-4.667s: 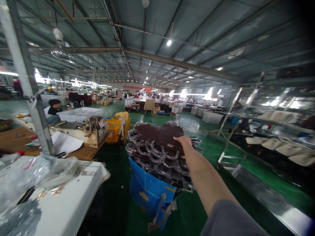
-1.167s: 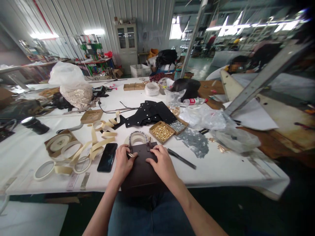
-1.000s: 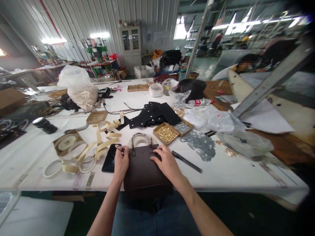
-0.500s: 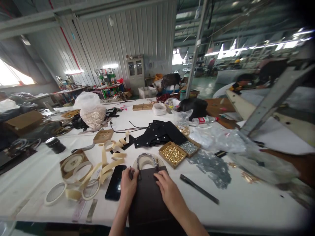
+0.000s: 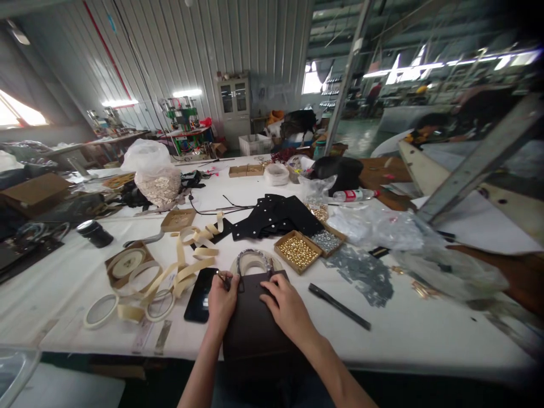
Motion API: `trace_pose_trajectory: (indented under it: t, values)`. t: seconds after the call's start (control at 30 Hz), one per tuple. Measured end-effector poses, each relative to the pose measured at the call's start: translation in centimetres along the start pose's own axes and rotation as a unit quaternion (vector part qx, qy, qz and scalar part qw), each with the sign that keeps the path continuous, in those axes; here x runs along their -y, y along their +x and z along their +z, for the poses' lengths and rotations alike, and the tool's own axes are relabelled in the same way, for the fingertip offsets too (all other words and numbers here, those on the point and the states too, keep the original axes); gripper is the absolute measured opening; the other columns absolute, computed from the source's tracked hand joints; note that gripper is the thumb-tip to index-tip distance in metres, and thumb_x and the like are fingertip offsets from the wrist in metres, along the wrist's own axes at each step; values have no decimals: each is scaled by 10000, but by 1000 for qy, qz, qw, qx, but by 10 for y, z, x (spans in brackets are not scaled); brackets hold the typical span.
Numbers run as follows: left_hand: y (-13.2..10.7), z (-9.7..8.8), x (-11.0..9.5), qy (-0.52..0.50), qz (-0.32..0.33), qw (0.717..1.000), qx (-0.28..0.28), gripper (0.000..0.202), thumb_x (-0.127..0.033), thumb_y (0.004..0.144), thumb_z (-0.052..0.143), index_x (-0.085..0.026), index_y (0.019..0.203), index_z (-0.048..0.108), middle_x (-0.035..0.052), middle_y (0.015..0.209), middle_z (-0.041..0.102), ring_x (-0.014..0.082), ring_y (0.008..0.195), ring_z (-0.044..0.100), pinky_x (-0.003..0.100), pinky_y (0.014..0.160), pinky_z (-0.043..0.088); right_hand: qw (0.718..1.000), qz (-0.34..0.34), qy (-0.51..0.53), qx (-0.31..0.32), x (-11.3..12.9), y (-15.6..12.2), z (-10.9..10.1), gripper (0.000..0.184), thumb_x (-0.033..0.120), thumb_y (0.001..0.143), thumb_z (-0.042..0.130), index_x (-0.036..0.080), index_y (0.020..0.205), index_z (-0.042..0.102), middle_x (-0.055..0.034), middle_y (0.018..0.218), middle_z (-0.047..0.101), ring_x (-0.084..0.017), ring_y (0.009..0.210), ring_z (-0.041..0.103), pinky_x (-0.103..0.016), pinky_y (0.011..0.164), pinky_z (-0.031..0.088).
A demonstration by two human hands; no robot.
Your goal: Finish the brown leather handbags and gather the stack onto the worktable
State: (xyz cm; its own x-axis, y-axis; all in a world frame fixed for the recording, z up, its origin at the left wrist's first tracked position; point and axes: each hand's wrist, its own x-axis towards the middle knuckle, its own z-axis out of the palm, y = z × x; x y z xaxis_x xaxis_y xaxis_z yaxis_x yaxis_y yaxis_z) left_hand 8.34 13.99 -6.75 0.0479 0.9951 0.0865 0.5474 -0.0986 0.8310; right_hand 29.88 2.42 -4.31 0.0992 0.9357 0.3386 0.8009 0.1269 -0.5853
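Note:
A dark brown handbag [image 5: 250, 340] lies at the table's near edge, its patterned curved handle [image 5: 254, 253] pointing away from me. My left hand [image 5: 222, 300] is closed at the bag's upper left corner. It pinches a small dark piece with a shiny end [image 5: 221, 277], too small to name surely. My right hand [image 5: 285, 306] rests on the bag's upper right, fingers bent and apart, touching near the handle's right end. A black phone [image 5: 198, 300] lies just left of my left hand. Behind the handle is a pale roll of tape [image 5: 277, 264].
Boxes of gold studs [image 5: 297, 254] and silver studs [image 5: 326, 240] stand beyond the bag. Black pieces [image 5: 276, 218] lie behind them. Tape rolls [image 5: 102, 310] and loose tape strips [image 5: 198, 266] spread left; a dark flat bar [image 5: 339, 306] lies right, near grey pieces [image 5: 365, 277].
The view has tilted down slightly, so the table appears higher. Both hands stay at the bag's top; the shiny end at my left fingers shows more clearly, and the right fingers are more bent.

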Motion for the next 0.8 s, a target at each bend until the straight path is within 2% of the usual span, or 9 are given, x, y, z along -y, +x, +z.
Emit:
trace_pose_trajectory:
  t: [0.1,0.2,0.4,0.57,0.8]
  values:
    - [0,0,-2,4,19,1000,0,271,-528,1045,670,-263,1096,687,60,1127,728,283,1034,694,370,913,456,1000,-9,-17,-10,-2,-1,4,302,264,1119,649,260,1390,781,-116,1279,673,-313,1149,727,-508,1049,658]
    - [1,-5,-4,6,25,1000,1,176,-425,1010,707,-265,1081,684,49,1100,730,269,1021,693,353,902,456,999,-25,-28,-24,-6,-1,11,307,293,1138,615,266,1392,786,-117,1270,682,-310,1125,742,-506,1043,660]
    - [0,-11,-6,-1,20,1000,-15,396,-620,1124,551,-262,998,662,58,1031,734,264,984,691,350,898,458,995,-66,-42,-55,-21,0,26,380,455,1190,532,264,1381,800,-129,1269,703,-308,1090,764,-487,1018,662]
    - [-1,-14,-8,-25,-3,1000,-13,482,-619,1175,405,-267,1016,694,70,1015,779,278,977,724,361,878,469,991,-90,-65,-71,-31,1,35,528,605,1202,451,256,1363,813,-139,1254,716,-302,1056,773,-468,970,666]
    - [-3,-17,-11,-49,-16,998,-41,323,-549,1088,621,-254,1045,745,87,1077,796,289,1056,732,368,924,487,983,-127,-66,-111,-58,2,57,617,711,1154,469,269,1355,850,-151,1242,745,-316,1042,793,-462,894,677]
